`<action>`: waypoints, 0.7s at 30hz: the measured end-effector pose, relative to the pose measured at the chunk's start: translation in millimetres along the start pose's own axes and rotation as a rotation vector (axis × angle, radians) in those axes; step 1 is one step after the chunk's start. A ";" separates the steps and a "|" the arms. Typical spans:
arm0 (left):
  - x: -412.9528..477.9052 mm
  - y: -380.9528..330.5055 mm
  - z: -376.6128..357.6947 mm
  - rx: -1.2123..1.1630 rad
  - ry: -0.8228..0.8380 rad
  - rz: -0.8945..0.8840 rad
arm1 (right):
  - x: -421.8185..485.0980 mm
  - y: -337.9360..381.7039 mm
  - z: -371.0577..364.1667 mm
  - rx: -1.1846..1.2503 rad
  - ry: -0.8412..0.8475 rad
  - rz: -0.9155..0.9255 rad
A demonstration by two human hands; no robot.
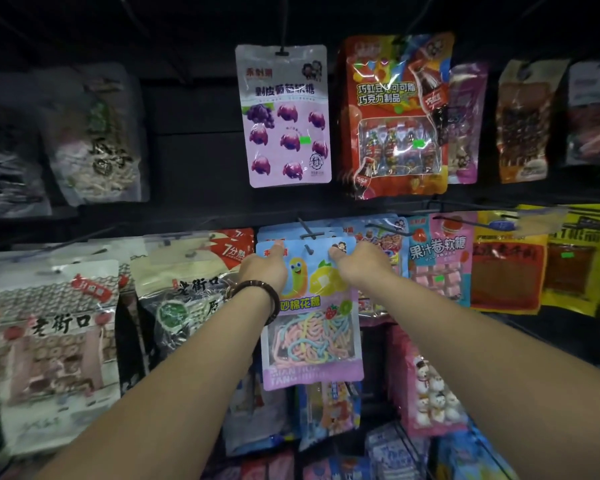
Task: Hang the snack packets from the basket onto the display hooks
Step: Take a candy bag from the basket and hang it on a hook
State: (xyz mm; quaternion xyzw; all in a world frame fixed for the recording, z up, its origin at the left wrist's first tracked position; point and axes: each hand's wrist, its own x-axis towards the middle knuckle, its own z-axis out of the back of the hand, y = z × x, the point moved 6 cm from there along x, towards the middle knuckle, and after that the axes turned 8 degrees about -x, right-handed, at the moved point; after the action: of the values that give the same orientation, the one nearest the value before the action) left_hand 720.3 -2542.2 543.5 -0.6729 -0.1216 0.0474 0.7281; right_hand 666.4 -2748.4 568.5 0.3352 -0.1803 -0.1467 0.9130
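Left hand [264, 268] and right hand [358, 262] pinching glossy flat packet [312, 341], thin dark hook [306, 231]

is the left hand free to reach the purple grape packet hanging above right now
Probably not yet: the left hand pinches a top corner of the worm candy packet. Nothing stands between it and the purple grape packet above, so after letting go the way looks free.
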 end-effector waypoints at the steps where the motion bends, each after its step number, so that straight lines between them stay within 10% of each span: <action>1: -0.4 0.0 -1.8 0.005 -0.002 0.017 | 1.2 0.3 0.2 -0.032 0.008 -0.005; 11: -57.0 48.2 6.3 -0.001 -0.029 0.057 | -43.4 -49.4 -9.2 -0.056 -0.044 0.014; 21: -211.7 185.1 41.9 0.629 0.340 -0.530 | -208.0 -146.9 -118.6 -0.170 0.164 0.277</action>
State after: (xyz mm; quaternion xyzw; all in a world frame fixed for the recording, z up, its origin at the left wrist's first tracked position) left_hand 523.3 -2534.2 338.8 -0.3626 -0.1481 -0.2173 0.8941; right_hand 510.0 -2708.8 338.5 0.2397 -0.1367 -0.0063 0.9612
